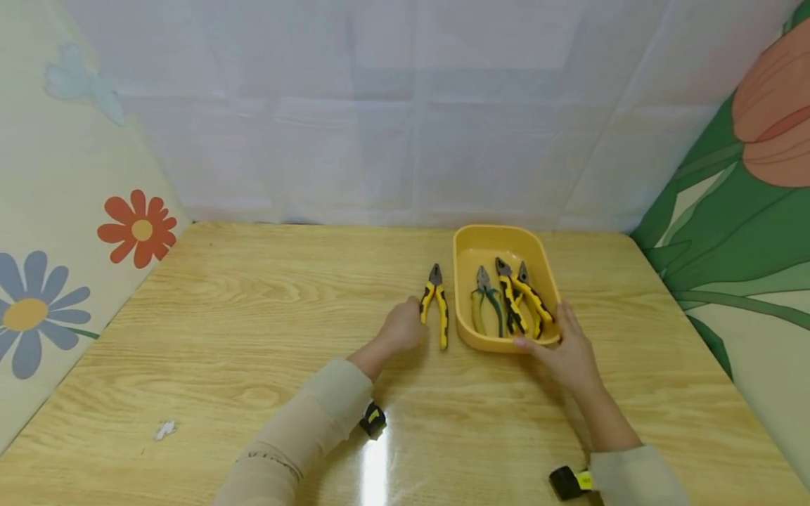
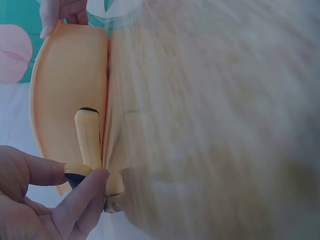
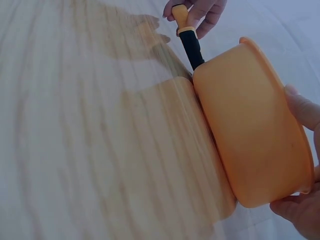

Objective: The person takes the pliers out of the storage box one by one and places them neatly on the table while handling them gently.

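A pair of pliers with yellow and black handles (image 1: 444, 323) lies on the table, its metal jaws towards the back wall. My left hand (image 1: 403, 325) pinches the end of its left handle between thumb and fingers, as the left wrist view also shows. Just right of the pliers stands a yellow plastic basin (image 1: 500, 243). My right hand (image 1: 572, 357) grips its front right corner, thumb at the front rim and fingers along the right side. Inside lie green-handled pliers (image 1: 498, 306) and two yellow-and-black pliers (image 1: 508, 289), partly overlapping.
The wooden table (image 1: 253, 295) ends at a white cloth backdrop (image 1: 380, 140). Panels with painted flowers flank both sides. A small white scrap (image 1: 166, 430) lies at the front left. Black wrist-worn devices (image 1: 373, 420) show beside both sleeves.
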The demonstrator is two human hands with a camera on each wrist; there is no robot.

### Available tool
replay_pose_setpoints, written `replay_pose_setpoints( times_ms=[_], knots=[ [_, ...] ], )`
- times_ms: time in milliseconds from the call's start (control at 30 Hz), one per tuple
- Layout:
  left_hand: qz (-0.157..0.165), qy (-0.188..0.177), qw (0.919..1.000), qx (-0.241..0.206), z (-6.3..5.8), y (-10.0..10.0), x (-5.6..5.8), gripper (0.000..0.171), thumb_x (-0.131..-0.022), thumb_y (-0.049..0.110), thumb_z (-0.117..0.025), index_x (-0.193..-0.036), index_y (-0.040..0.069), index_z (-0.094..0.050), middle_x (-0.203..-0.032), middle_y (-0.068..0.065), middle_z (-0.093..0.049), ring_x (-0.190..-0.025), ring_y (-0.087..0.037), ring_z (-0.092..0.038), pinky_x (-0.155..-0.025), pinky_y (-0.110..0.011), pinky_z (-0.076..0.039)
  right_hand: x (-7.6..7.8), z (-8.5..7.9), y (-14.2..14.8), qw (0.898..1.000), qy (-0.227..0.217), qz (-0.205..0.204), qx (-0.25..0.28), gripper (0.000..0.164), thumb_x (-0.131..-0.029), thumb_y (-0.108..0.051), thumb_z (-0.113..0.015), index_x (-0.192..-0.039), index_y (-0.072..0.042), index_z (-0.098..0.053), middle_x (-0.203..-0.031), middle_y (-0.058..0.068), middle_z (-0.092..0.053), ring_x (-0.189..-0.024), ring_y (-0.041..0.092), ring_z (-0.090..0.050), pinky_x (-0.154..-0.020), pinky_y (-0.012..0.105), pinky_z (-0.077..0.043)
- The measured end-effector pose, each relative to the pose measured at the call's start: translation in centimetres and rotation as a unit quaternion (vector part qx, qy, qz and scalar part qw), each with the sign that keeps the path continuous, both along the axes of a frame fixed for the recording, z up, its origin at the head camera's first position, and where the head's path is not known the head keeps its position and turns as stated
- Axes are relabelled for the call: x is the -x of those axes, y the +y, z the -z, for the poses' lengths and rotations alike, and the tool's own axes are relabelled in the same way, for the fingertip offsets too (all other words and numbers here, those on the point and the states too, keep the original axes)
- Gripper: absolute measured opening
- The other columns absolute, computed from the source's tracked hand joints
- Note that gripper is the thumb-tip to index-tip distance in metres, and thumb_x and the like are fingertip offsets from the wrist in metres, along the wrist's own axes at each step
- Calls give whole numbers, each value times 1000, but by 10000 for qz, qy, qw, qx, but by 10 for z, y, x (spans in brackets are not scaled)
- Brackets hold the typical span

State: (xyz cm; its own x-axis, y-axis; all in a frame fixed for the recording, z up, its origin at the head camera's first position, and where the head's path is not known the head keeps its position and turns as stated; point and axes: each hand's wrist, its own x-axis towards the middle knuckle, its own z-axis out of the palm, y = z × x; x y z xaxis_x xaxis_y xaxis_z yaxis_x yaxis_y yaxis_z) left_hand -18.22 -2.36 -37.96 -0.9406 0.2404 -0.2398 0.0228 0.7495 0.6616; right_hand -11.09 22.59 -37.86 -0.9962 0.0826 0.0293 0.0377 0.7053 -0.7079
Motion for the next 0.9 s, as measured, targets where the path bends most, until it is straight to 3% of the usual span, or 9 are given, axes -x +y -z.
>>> replay_pose_setpoints(
  times_ms=[333, 900],
  knots=[
    [-94, -273, 9995, -104, 5, 4, 1, 47, -81, 3, -54, -122, -5, -33, -99, -19, -50, -64, -19, -51, -45, -24, -44, -1, 1, 2, 10000, -25, 13, -37, 101, -72, -46, -64, -135, 3, -2, -140, 21, 3, -124, 42, 0, -98, 54, -8],
    [-148, -420, 9987, 234, 0, 6, 2, 53, -81, 5, -56, -126, -3, -30, -99, -17, -48, -66, -19, -49, -48, -24, -44, 1, 2, 1, 10000, 14, -3, -42, 100, -72, -45, -64, -136, 2, -2, -140, 20, 4, -124, 42, -1, -97, 55, -8]
  ],
)
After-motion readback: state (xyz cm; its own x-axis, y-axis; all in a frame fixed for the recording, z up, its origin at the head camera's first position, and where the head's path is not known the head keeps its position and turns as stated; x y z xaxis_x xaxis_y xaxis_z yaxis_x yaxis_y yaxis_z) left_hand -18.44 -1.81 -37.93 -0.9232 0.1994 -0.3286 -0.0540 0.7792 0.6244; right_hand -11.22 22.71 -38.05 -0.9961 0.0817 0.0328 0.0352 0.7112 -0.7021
